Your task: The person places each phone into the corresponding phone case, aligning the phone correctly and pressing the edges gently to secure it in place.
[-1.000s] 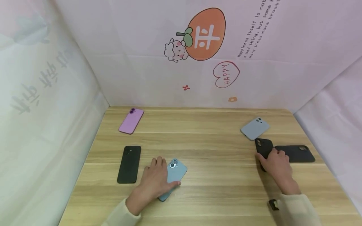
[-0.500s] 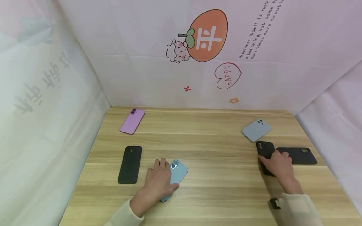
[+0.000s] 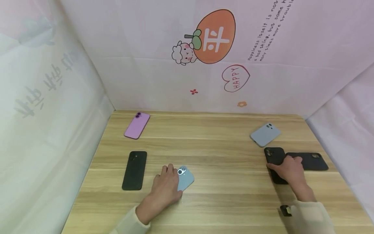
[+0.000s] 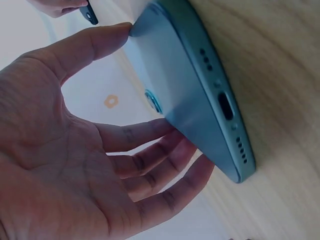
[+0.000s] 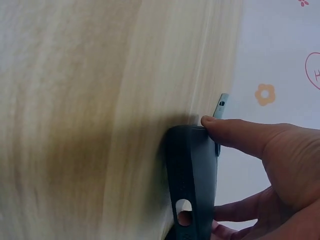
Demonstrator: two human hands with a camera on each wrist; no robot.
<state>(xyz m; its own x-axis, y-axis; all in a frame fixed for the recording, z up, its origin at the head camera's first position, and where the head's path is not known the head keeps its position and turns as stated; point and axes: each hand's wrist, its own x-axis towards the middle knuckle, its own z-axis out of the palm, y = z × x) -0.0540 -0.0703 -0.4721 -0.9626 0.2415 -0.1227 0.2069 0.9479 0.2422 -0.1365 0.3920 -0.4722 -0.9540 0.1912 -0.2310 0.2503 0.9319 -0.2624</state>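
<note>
Blue phone [image 3: 186, 179], blk case [image 3: 274, 156] gripped, L/R hands [image 3: 165, 187] [image 3: 293, 169] resp.

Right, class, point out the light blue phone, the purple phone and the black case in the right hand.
Light blue phone [image 4: 185, 92], left wrist view: on its back.
Purple phone [image 3: 137, 126], head view: middle of its back.
Black case [image 3: 275, 157], head view: back, near the camera cutout.

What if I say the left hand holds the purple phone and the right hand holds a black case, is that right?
Not quite: the left hand holds the blue phone. The purple phone lies farther back, untouched, as the head view shows. The right hand does hold a black case.
</note>
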